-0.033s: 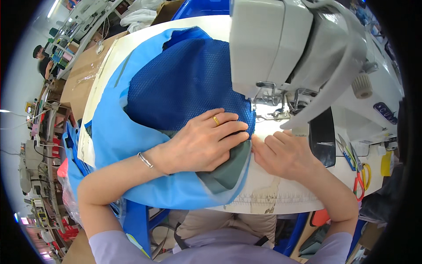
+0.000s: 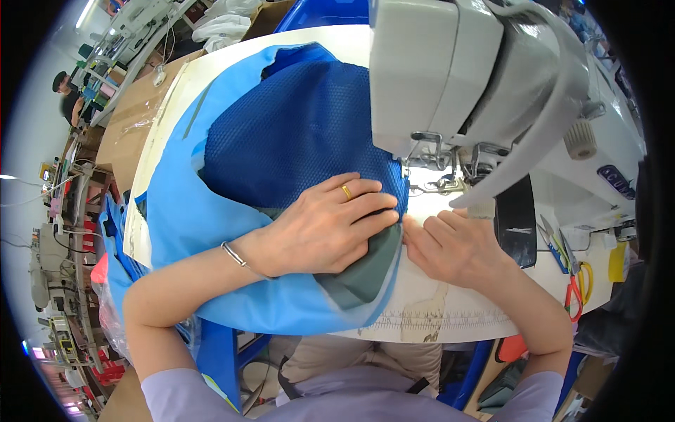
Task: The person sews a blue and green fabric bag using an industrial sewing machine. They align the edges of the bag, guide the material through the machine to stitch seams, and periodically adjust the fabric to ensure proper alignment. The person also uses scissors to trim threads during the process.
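Note:
A piece of fabric lies under my hands, with a dark blue textured panel [image 2: 295, 133], a light blue part [image 2: 183, 211] and a grey-green part [image 2: 362, 271]. My left hand [image 2: 323, 225] presses flat on it with fingers stretched toward its right edge. Beside that edge, the fingers of my right hand [image 2: 450, 246] are curled and pinch the fabric's border; the exact grip is partly hidden. Just beyond both hands, the dark blue edge reaches the lit presser foot [image 2: 443, 186] of a white sewing machine [image 2: 415, 77].
Red- and yellow-handled scissors [image 2: 578, 281] and a blue-handled tool [image 2: 557, 246] lie on the right of the white table [image 2: 422, 313]. A blue bin [image 2: 323, 14] stands behind it. Brown cardboard [image 2: 126, 141] adjoins its left side. Far left, a person [image 2: 69, 98] is near other machines.

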Motion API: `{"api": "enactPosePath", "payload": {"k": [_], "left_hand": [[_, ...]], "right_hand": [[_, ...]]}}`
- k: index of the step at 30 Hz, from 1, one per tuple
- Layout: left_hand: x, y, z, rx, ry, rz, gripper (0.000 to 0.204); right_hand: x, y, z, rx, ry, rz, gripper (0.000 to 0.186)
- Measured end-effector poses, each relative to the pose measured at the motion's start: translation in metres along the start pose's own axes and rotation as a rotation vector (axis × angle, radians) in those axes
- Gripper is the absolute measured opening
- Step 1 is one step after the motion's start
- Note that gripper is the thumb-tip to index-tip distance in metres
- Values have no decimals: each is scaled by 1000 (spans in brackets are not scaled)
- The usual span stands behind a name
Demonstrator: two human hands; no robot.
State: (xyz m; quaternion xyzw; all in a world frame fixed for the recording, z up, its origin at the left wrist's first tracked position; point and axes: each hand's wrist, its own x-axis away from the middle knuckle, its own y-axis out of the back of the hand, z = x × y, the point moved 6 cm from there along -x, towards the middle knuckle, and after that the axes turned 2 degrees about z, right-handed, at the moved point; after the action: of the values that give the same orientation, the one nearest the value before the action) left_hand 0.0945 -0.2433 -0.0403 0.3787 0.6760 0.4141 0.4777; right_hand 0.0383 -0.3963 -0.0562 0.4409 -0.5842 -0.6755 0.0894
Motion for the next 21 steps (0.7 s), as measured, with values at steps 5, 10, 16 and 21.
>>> {"api": "enactPosePath", "payload": {"k": [5,10,16,21], "left_hand": [[-4,-3,17,-19,-55,-61,41],[-6,-9,35,-8,-75,-42,36],[-10,-9,38,-121,-28,91,40],[-17,-4,31,-148,68,235,45]], "right_hand": [[-5,-3,-8,36,-64,-26,22],[-6,-3,-14,17,-154,-41,28],[2,-2,0,47,-63,-41,32],[5,1,7,-73,-75,-39,30]]}}
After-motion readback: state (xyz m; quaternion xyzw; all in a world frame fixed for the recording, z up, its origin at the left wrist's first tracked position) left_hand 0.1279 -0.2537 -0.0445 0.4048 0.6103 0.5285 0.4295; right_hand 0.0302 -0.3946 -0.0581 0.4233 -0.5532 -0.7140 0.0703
